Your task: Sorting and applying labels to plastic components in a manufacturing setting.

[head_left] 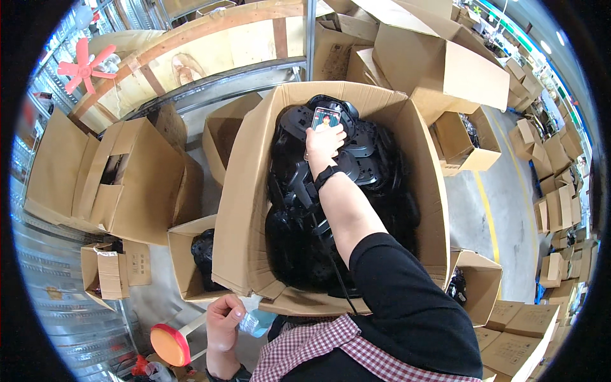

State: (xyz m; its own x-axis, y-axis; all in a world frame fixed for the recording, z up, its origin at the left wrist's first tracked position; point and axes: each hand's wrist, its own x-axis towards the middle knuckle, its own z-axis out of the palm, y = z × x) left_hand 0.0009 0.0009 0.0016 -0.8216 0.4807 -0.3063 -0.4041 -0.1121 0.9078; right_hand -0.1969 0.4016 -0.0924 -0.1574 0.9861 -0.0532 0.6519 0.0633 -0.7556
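Note:
My right hand reaches into a large cardboard box, its fingers closed about the lower part of a smartphone with a lit screen. Beneath the phone lie several glossy black moulded plastic parts, heaped in the box; those lower down are too dark to tell apart. A thin black cable runs from the heap over the box's near edge. At the near left corner, outside the box, my left hand pinches a crumpled, thin light-blue thing, whose kind I cannot make out.
Cardboard boxes stand close on the left, with a smaller box beside the big one. A stool with an orange seat is at the lower left. Behind is a metal rack. A yellow floor line runs along the right.

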